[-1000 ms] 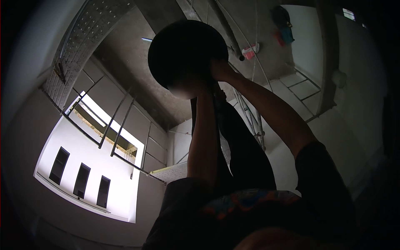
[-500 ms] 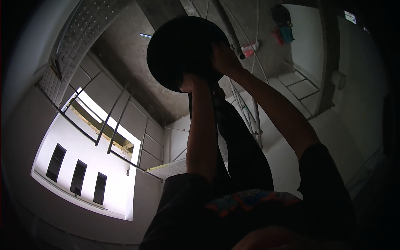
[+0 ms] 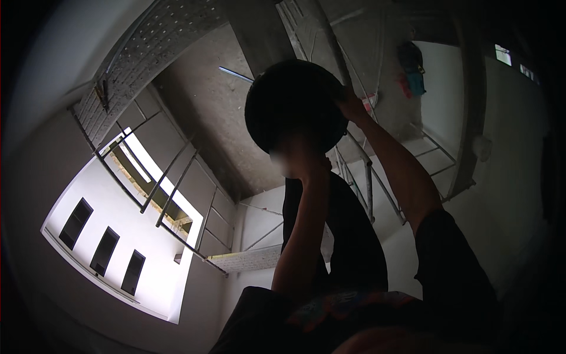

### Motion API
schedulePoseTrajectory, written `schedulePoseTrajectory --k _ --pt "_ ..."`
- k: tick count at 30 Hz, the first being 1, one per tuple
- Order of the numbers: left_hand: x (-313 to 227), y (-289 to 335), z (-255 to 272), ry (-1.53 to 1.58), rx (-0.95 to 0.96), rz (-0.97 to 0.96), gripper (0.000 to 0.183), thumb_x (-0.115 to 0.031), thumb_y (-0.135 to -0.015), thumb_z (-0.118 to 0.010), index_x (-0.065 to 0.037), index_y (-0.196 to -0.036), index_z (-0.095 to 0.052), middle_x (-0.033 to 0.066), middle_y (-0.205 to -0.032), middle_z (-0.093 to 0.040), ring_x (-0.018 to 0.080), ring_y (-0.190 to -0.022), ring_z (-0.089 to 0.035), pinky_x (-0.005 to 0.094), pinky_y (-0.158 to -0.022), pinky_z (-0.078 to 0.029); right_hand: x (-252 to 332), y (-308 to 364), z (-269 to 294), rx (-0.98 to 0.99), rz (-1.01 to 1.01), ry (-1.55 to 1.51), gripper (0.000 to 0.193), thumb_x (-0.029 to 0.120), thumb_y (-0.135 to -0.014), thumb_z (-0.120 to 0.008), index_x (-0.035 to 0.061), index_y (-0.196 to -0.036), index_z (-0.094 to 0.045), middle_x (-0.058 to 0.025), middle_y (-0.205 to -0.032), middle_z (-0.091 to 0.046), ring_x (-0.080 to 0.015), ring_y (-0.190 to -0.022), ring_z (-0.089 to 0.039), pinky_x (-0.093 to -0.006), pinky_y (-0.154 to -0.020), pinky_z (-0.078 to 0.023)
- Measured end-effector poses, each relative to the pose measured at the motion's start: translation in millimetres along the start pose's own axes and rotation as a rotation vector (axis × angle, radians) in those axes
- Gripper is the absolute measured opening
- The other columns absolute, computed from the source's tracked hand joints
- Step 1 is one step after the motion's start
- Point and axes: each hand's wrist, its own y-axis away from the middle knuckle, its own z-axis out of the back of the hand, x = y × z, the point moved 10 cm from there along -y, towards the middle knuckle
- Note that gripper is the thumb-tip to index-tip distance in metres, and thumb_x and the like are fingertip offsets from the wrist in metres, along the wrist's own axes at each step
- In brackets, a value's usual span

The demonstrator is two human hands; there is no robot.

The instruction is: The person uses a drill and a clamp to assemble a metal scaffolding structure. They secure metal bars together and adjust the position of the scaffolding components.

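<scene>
A round, dark bucket hangs in front of my legs, tilted so that a wide dark round face shows. Its inside is too dark to make out. On its right rim my right hand is closed, with the arm stretched out. My left hand is closed at the near lower edge, partly smeared, and its fingers are hard to see. Below the bucket are my dark trouser legs.
Metal scaffold bars run along the left, beside a bright window opening. A perforated plank lies at the upper left, another plank lower down. Scaffold poles stand right of my legs. Red and teal items lie far off on the floor.
The view has shifted, so the surroundings and the bucket sit further right and lower. The bucket looks slightly smaller, and my left forearm slants more. Both hands stay at the bucket.
</scene>
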Motion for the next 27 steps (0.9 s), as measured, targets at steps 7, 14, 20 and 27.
schedulePoseTrajectory --k 7,14,20,27 --pt "-29 -112 106 -0.458 0.1 0.182 0.061 -0.045 -0.091 -0.057 -0.008 -0.135 -0.039 0.0176 -0.138 -0.041 0.0319 -0.128 -0.04 0.0522 -0.102 -0.037 56 15 8 0.149 0.089 0.064 0.046 0.038 -0.088 -0.053 0.0032 -0.118 -0.055 -0.0218 -0.118 -0.06 -0.0387 -0.113 -0.057 -0.0465 -0.095 -0.045" --pt "2 -118 66 -0.369 0.429 0.229 0.074 -0.045 -0.088 -0.062 -0.01 -0.145 -0.03 0.0176 -0.133 -0.048 0.0348 -0.122 -0.051 0.0514 -0.096 -0.045 130 -12 45 0.092 0.222 0.217 0.048 0.029 -0.082 -0.059 0.004 -0.122 -0.055 -0.0234 -0.108 -0.065 -0.0403 -0.107 -0.06 -0.0436 -0.091 -0.048" --pt "-69 -126 -40 -0.495 0.662 -0.098 0.052 -0.027 -0.086 -0.062 0.001 -0.127 -0.047 0.0145 -0.109 -0.059 0.0211 -0.097 -0.06 0.0383 -0.083 -0.052 163 -48 139 0.068 0.286 0.298 0.04 0.032 -0.084 -0.053 0.0039 -0.112 -0.06 -0.0211 -0.108 -0.065 -0.0401 -0.102 -0.062 -0.0457 -0.086 -0.049" --pt "-168 -175 -149 -0.78 0.671 -0.164 0.043 -0.023 -0.089 -0.056 0.002 -0.123 -0.049 0.0116 -0.096 -0.062 0.0202 -0.086 -0.063 0.0404 -0.083 -0.054 173 -117 171 0.096 0.138 -0.068 0.043 0.037 -0.086 -0.056 0.0029 -0.111 -0.062 -0.018 -0.1 -0.069 -0.0289 -0.09 -0.069 -0.0397 -0.076 -0.053"
